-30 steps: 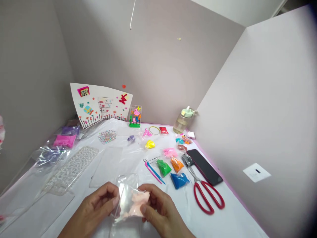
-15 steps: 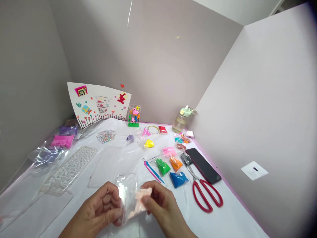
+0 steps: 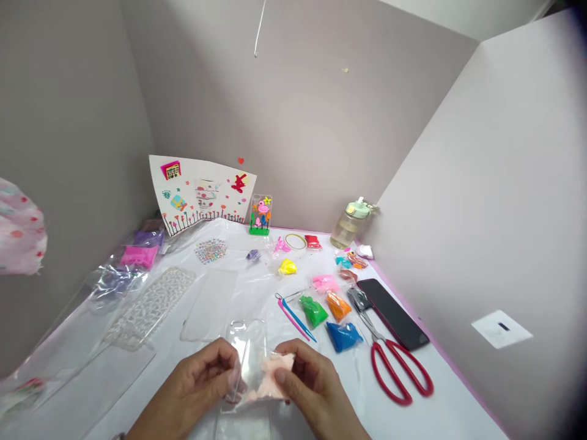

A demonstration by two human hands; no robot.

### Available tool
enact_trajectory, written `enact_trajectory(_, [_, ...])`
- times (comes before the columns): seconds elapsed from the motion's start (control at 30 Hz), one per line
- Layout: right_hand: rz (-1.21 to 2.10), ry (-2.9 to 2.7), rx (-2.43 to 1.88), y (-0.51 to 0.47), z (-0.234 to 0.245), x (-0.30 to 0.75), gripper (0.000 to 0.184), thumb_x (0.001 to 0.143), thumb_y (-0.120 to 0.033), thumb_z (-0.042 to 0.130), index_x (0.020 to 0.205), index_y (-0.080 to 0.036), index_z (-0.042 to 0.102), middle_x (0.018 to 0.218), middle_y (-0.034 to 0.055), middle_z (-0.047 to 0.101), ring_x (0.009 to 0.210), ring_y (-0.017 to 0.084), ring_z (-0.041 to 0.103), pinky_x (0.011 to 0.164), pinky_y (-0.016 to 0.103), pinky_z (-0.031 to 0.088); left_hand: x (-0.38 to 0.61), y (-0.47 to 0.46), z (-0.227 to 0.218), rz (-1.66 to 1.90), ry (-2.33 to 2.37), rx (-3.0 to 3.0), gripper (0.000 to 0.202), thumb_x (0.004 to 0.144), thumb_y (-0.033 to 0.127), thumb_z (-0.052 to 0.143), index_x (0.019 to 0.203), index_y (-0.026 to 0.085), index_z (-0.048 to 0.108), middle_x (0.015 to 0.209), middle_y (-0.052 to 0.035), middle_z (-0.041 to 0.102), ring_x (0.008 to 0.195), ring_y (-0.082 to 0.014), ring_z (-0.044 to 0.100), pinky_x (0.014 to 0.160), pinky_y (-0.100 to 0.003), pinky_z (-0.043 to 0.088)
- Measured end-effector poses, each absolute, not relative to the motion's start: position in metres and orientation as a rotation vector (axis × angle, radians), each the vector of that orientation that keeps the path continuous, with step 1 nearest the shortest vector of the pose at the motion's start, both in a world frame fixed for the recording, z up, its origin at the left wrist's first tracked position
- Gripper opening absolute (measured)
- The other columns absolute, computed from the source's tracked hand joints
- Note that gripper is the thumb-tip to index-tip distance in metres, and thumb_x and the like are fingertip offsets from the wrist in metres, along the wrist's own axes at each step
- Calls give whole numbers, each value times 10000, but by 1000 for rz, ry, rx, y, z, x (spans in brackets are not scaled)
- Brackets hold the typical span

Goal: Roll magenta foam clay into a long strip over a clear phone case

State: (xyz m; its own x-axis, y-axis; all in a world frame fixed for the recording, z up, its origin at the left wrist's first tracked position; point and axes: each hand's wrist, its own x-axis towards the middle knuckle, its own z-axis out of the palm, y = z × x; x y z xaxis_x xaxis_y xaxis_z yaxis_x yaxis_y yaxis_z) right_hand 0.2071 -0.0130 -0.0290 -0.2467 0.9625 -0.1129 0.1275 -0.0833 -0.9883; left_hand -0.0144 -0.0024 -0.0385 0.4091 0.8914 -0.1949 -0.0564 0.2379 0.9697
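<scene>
Between my two hands is a clear plastic bag of pale peach clay [image 3: 274, 374]. My right hand [image 3: 314, 385] pinches the clay end, thumb on top. My left hand [image 3: 202, 382] has thumb and fingers closed on the clear end of the bag. A clear phone case [image 3: 245, 333] lies on the table just behind the bag, partly covered by it. Beyond my right hand are bags of blue clay [image 3: 343, 337], green clay [image 3: 313, 310] and orange clay [image 3: 338, 306].
Red-handled scissors [image 3: 403, 373] and a black phone [image 3: 393, 313] lie at the right. Pink and blue modelling tools [image 3: 298, 321] lie mid-table. A water bottle [image 3: 350, 225] stands at the back. At far left hangs a spotted pink cloth [image 3: 21, 229], possibly a person's sleeve.
The camera has turned slightly left, so the table's things sit further right. The spotted pink cloth has come into view at the left. Both hands still hold the peach clay bag.
</scene>
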Motion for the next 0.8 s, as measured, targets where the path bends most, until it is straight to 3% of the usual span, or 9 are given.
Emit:
enact_trajectory(0.2, [1448,-1407,-1234,-14,-30,207,486,812,-632,667,976,-176,627,666,-33,441,638,129,409,583,247,344,-13,-4,-39,867,836,1091,283,897,490,652,823,220,610,805,-5,658,768,-180,600,719,-297,470])
enact_trajectory(0.5, [1469,-1381,-1235,-12,-27,205,506,800,-645,670,946,-164,622,663,-26,455,635,130,417,596,252,338,-10,-4,-38,877,855,941,344,795,529,762,816,231,591,786,5,707,683,-169,628,686,-315,501])
enact_trajectory(0.8, [1461,-1396,-1220,-15,-28,206,390,855,-551,657,949,-173,635,663,-27,501,627,127,459,597,250,370,-14,-1,-39,795,934,1115,310,845,526,698,838,217,676,716,15,607,708,-172,568,694,-281,427])
